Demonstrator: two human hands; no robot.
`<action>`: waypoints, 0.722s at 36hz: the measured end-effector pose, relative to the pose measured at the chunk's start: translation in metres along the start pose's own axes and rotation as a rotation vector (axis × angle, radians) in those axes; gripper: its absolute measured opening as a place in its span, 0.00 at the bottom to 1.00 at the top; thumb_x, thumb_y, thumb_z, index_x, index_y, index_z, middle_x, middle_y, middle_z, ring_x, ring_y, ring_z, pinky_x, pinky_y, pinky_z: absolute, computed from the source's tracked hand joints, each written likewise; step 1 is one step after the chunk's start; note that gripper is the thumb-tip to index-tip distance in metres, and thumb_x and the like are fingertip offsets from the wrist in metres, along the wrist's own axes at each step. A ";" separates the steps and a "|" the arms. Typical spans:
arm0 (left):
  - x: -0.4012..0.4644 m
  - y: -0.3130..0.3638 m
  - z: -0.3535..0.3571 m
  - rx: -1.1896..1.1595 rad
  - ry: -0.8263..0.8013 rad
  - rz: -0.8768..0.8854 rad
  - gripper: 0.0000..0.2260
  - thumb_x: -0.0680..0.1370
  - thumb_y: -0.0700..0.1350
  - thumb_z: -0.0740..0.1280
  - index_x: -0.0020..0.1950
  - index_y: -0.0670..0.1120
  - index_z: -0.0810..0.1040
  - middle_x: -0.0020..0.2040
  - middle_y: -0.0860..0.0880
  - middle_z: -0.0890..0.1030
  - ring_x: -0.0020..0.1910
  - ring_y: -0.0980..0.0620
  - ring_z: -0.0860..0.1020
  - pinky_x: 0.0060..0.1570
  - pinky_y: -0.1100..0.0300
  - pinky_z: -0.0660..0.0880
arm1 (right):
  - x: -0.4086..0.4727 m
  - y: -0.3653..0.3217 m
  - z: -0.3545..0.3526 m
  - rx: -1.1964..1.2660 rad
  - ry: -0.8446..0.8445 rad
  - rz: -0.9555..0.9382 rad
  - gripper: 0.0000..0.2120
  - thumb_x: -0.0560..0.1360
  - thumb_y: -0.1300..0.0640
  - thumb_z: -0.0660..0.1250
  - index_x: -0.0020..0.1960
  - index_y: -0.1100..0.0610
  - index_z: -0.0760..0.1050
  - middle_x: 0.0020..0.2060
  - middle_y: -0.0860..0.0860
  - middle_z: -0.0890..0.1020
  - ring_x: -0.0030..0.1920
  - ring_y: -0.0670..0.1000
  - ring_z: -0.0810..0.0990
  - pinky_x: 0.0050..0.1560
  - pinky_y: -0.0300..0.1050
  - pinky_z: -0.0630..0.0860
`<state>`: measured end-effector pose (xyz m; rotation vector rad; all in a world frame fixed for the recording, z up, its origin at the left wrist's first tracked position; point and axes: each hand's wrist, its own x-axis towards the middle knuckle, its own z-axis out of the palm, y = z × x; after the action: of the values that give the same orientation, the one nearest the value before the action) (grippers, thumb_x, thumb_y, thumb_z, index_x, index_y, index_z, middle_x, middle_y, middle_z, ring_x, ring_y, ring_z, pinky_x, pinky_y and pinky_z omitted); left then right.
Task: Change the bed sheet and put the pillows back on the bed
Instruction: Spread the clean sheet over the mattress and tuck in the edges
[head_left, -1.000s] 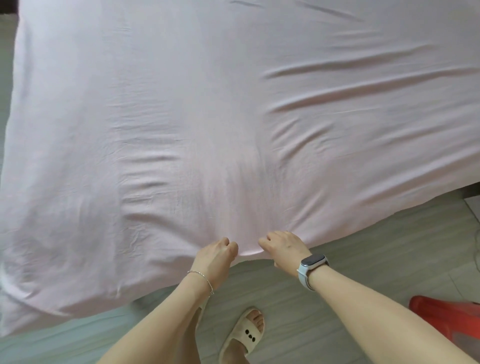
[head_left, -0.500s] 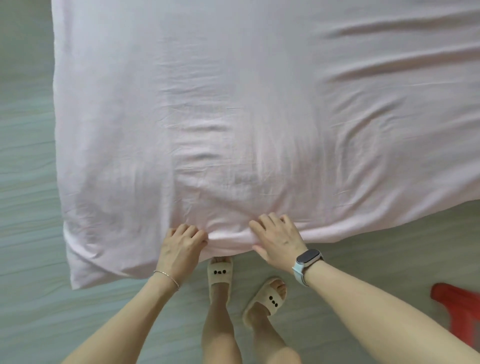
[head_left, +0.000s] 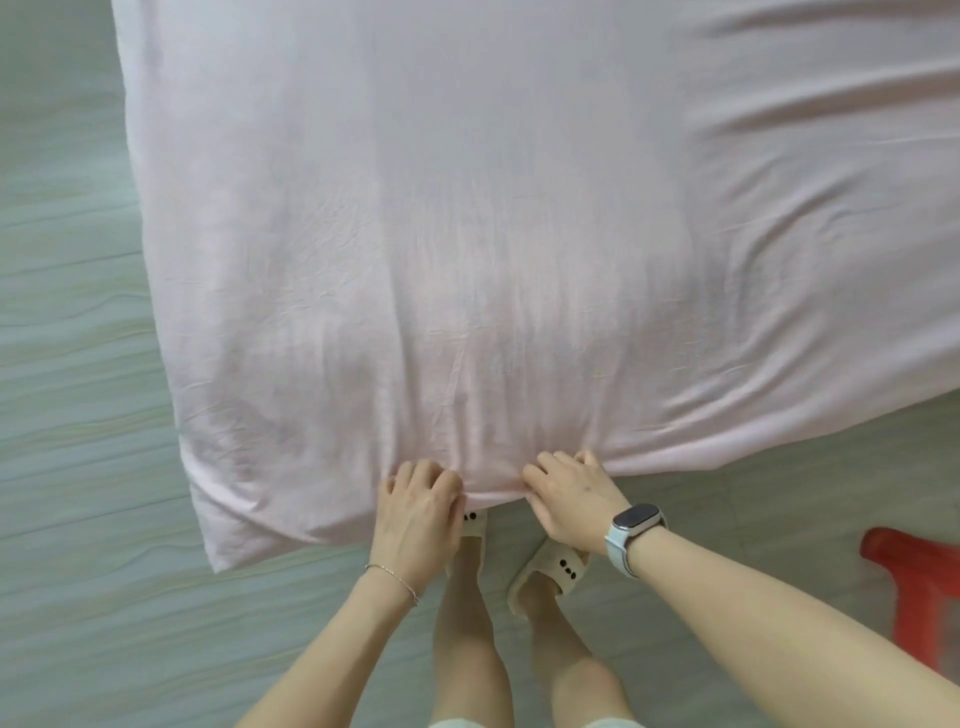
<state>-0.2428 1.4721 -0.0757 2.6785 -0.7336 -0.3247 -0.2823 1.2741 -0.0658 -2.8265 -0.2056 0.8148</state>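
Fabric of the pink bed sheet (head_left: 519, 234), spread over the bed, was pinched at its near hem by the left hand (head_left: 418, 512) and, seemingly, the right hand (head_left: 576, 501); an even downward pull was best applied.

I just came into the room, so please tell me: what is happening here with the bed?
A person stands at the edge of the bed and grips the hem of the pink sheet with the left hand and the right hand, side by side. The sheet covers the mattress, with wrinkles toward the right. No pillows are in view.
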 end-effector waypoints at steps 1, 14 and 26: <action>-0.004 -0.001 -0.005 -0.026 0.015 -0.082 0.08 0.71 0.47 0.59 0.40 0.48 0.77 0.42 0.49 0.76 0.41 0.46 0.74 0.37 0.54 0.70 | -0.002 -0.003 -0.001 0.035 -0.026 0.016 0.06 0.75 0.55 0.60 0.47 0.56 0.74 0.40 0.52 0.76 0.42 0.54 0.76 0.44 0.49 0.69; -0.031 -0.049 -0.035 -0.235 -0.164 -0.847 0.33 0.76 0.59 0.62 0.76 0.61 0.47 0.77 0.53 0.37 0.75 0.42 0.35 0.69 0.36 0.51 | 0.019 -0.056 -0.021 0.129 -0.216 0.068 0.29 0.79 0.51 0.53 0.75 0.40 0.43 0.72 0.47 0.29 0.73 0.57 0.28 0.67 0.70 0.34; 0.031 0.000 -0.041 0.003 0.011 -0.430 0.25 0.71 0.54 0.57 0.68 0.51 0.67 0.71 0.41 0.66 0.71 0.39 0.58 0.64 0.30 0.54 | 0.005 -0.003 -0.048 0.211 0.271 0.123 0.18 0.69 0.55 0.54 0.52 0.54 0.79 0.48 0.53 0.80 0.49 0.54 0.77 0.43 0.52 0.74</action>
<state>-0.2039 1.4669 -0.0421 2.8200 -0.1458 -0.4115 -0.2519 1.2714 -0.0276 -2.7284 0.0901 0.4366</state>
